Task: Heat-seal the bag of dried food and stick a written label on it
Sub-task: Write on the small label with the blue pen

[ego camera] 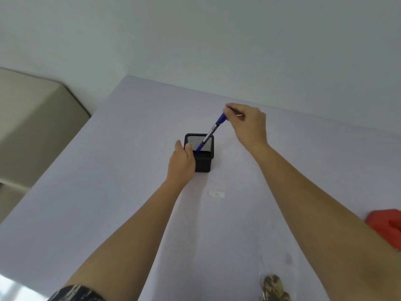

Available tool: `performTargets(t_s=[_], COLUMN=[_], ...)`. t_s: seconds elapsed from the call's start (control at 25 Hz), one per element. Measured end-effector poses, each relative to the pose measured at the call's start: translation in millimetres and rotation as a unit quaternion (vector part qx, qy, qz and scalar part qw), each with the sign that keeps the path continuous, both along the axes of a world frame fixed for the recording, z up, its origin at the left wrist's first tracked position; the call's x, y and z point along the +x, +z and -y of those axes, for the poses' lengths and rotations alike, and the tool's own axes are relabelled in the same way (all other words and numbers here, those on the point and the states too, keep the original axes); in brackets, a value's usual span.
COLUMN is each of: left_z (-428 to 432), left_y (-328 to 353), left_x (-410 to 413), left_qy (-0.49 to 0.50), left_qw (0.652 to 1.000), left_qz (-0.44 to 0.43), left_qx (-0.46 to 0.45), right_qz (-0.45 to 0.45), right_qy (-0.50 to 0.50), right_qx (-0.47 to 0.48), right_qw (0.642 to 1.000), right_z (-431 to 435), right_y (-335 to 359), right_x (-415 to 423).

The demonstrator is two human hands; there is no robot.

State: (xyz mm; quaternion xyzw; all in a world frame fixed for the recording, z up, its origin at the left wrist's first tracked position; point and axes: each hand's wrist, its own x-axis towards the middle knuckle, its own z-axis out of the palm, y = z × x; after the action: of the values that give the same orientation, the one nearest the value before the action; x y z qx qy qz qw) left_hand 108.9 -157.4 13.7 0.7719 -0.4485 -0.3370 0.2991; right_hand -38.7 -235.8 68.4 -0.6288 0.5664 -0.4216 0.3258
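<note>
A black mesh pen holder (202,161) stands near the middle of the pale lilac table (108,170). My left hand (181,164) grips its left side. My right hand (247,122) pinches the top end of a blue marker (213,129), which leans with its lower end inside the holder. A small white label (216,194) lies flat on the table just in front of the holder. At the bottom edge, the clear bag of dried food (273,287) shows only in part, beside my right forearm.
A red object (386,222), cut off by the right edge, sits on the table beside my right forearm. A beige piece of furniture (32,127) stands beyond the table's left edge. A plain wall runs behind the table's far edge.
</note>
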Motion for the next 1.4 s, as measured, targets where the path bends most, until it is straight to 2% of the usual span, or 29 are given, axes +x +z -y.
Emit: performTargets(t_s=[0.08,0.12,0.2,0.28,0.48,0.64,0.76,0.84,0.92,1.0,1.04,1.08,1.16,1.24,1.32,1.4], left_z=[-3.4,-6.5,-13.4,-18.6,-25.2,-36.0,-48.2,-54.8,-60.4,-77.2,-88.8,-100.1,-114.7,-116.4,-111.9,-107.6], left_y=[12.8,22.4,38.8,51.2,64.3,69.4,74.8,78.0,77.3,68.8,61.3,51.9,29.9,12.7,-2.8,-13.9], left_x=[3.0,-0.3,-13.3,-32.8,-66.5,-97.4,-116.5,-123.2,-124.3,-121.7,-117.2,-110.3,-89.8,-66.0,-39.5,-14.2], left_qy=[-0.002,-0.035,-0.125,-0.167,-0.123,-0.170,-0.189,-0.181,-0.133,-0.077,-0.061,-0.053,-0.038,-0.025,-0.022,-0.021], left_qw=[0.996,0.990,0.978,0.972,0.961,0.951,0.956,0.972,0.984,0.958,0.943,0.941,0.966,0.993,1.000,0.994], left_qz=[0.016,0.032,0.041,0.045,0.045,0.112,0.129,0.051,-0.093,-0.277,-0.326,-0.333,-0.257,-0.112,0.012,0.110], left_qx=[-0.090,-0.136,-0.159,-0.157,-0.245,-0.232,-0.183,-0.140,-0.078,-0.017,0.005,0.016,0.016,0.006,0.007,0.016], right_qz=[0.027,0.044,0.079,0.103,0.148,0.083,0.125,0.133,0.134,0.154,0.153,0.137,0.078,0.076,0.152,0.260], right_qy=[-0.018,-0.026,-0.033,-0.043,-0.076,-0.098,-0.132,-0.132,-0.150,-0.211,-0.228,-0.220,-0.161,-0.106,-0.091,-0.103], right_qx=[-0.014,-0.017,-0.014,-0.009,0.035,0.092,0.134,0.166,0.184,0.200,0.205,0.204,0.188,0.189,0.214,0.234], right_qw=[0.999,0.999,0.996,0.994,0.985,0.987,0.974,0.968,0.962,0.944,0.940,0.944,0.966,0.973,0.961,0.931], right_z=[5.1,6.3,5.8,0.1,-26.5,-50.2,-54.6,-58.1,-58.7,-51.3,-47.4,-46.2,-51.5,-65.0,-80.7,-93.6], right_y=[23.6,33.4,43.5,50.2,56.1,45.8,44.7,42.3,36.6,37.9,40.0,40.8,36.6,20.6,1.1,-16.4], right_x=[-19.2,-29.0,-40.5,-48.3,-64.2,-59.9,-62.1,-62.9,-67.2,-86.7,-98.7,-108.1,-111.8,-102.4,-91.7,-86.8])
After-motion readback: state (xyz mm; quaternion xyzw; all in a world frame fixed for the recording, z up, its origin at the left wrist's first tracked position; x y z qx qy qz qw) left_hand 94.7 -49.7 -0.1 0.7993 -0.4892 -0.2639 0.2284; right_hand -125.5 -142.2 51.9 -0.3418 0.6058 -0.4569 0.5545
